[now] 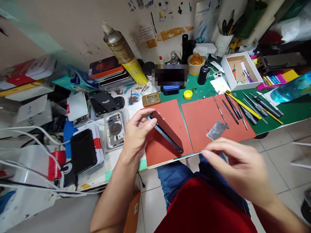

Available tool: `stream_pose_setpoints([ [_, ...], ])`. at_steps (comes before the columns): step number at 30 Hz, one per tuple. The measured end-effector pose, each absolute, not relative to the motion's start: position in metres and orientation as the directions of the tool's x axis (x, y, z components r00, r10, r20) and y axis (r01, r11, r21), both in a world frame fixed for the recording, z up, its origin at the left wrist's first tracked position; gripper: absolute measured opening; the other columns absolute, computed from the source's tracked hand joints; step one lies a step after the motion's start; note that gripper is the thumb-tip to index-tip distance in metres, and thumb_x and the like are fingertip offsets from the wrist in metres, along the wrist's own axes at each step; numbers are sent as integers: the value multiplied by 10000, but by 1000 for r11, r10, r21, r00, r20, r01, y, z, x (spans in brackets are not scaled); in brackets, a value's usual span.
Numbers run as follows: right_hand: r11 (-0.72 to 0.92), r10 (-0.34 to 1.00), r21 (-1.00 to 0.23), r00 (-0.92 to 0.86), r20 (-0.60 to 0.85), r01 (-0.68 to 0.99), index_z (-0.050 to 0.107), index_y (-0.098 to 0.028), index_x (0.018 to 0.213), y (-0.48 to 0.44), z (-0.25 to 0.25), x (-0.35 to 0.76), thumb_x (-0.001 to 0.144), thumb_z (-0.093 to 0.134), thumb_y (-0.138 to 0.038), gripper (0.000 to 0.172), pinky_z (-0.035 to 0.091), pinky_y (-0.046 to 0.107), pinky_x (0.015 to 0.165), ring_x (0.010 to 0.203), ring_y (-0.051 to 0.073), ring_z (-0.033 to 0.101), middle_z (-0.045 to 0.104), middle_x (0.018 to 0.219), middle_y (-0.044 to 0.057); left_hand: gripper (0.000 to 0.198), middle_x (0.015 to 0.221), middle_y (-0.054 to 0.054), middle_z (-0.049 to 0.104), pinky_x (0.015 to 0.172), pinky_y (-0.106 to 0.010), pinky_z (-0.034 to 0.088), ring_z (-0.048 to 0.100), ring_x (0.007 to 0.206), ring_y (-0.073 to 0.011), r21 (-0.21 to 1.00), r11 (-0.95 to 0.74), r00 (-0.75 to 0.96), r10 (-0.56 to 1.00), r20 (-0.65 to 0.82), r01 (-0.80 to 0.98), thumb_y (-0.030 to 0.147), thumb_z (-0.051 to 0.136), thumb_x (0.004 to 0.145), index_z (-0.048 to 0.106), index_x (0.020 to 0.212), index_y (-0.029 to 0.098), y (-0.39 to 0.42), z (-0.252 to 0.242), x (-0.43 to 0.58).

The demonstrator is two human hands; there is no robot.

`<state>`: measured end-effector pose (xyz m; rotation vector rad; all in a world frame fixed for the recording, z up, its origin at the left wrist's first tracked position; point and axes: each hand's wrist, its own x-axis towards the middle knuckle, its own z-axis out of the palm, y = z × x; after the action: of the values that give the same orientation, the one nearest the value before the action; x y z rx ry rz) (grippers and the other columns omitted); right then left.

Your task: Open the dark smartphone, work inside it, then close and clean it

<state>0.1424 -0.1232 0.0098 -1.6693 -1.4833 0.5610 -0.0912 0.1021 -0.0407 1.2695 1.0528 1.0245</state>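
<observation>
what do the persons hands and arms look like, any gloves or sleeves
The left hand and right hand are bare, with no gloves, rings or watch showing. The forearms are bare too, with a red top and blue denim jeans below.

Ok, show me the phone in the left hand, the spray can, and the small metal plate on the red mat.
Phone (167, 131): head view, on its dark back.
Spray can (123, 55): head view, on its gold body.
Metal plate (217, 130): head view, on its upper face.

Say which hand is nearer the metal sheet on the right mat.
Right. The right hand is close beside the metal sheet; the left hand is farther off, at the other mat.
</observation>
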Motion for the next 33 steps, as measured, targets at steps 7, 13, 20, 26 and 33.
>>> stream_pose_setpoints([
  [7,230,953,-753,14,303,616,805,-181,1081,-64,-32,121,1086,619,-116,197,644,310,796,829,196,809,852,953,63,489,1078,-62,803,907,-373,671,807,1014,-257,998,16,329,944,-35,61,495,969,769,784,1135,227,101,-35,-74],
  [13,187,969,-755,9,248,629,811,-187,1043,-64,-31,119,1083,600,-102,231,614,304,737,769,203,796,847,910,66,463,1076,-20,788,1010,-438,657,820,1021,-242,997,76,327,942,-76,14,470,980,776,786,1135,254,97,-31,-69],
  [20,192,972,-725,-25,235,661,813,-163,983,-60,-33,118,1090,589,-129,250,538,299,661,673,187,725,786,806,54,498,1195,-73,788,1003,-433,670,825,1051,-259,998,61,329,942,-61,10,450,985,766,769,1143,208,96,-31,-69],
  [26,161,986,-696,-83,146,700,821,-170,1013,-53,-28,123,1086,615,-144,220,493,292,649,660,173,707,748,765,20,483,1132,-64,783,930,-391,696,821,1092,-276,1000,14,373,928,-17,13,428,978,778,745,1139,209,96,-31,-69],
  [33,121,990,-605,-138,18,787,796,-186,905,-48,-14,127,1069,623,-161,240,453,313,649,674,191,731,754,767,27,483,1166,-64,788,955,-412,694,816,1090,-271,1000,-5,408,913,-3,18,434,972,783,757,1161,225,98,-30,-68],
])
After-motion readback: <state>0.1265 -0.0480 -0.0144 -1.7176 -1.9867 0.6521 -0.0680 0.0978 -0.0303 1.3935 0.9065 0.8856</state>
